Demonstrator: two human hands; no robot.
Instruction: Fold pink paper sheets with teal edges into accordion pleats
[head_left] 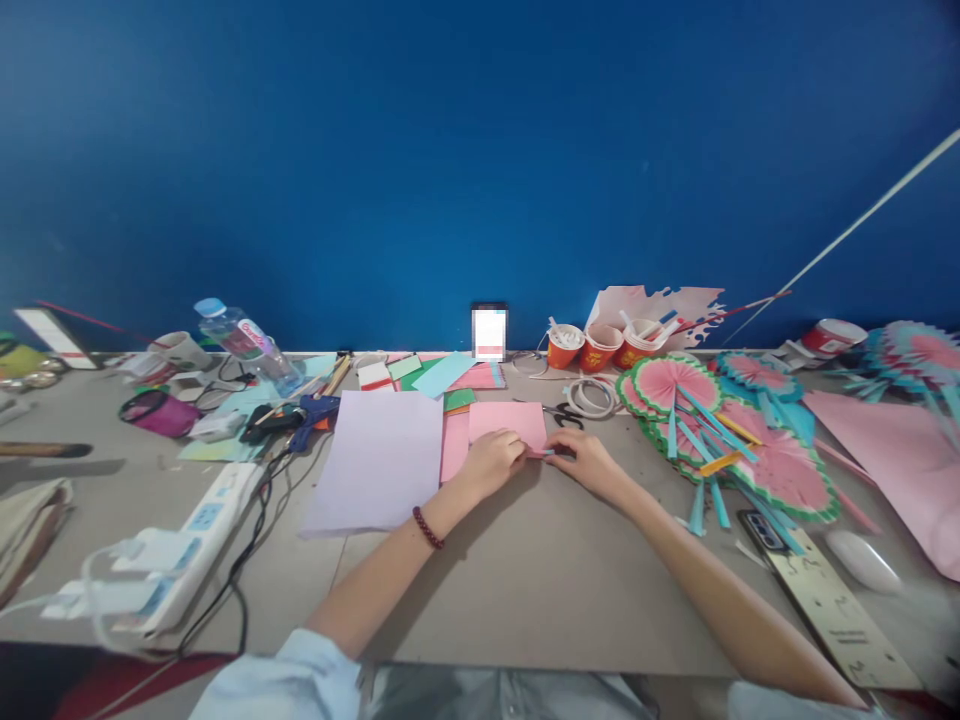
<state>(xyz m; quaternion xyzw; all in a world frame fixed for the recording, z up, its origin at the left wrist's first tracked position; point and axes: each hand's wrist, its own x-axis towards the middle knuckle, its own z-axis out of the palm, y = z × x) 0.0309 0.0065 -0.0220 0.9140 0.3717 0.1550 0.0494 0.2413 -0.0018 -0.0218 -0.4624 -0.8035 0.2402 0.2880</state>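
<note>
A pink sheet of paper [506, 417] lies in front of me, its near edge between my two hands. My left hand [491, 462], with a dark bead bracelet [427, 528] on its wrist, is closed on that edge, fingers bent over the paper. At the sheet's near right corner my right hand [583, 462] pinches the same edge between thumb and fingers. The edge looks narrowly folded there, though the fingers partly cover it. Just left lies a large pale lilac sheet [386, 455], overlapping another pink sheet [454, 445].
Scissors [568, 415] and a coiled white cable [590, 397] lie behind my right hand. Paper fans [675, 385] and a phone [825, 590] are on the right. On the left are a glue gun [311, 420], a power strip [202, 545] and a bottle [247, 340]. Red cups [600, 348] stand behind.
</note>
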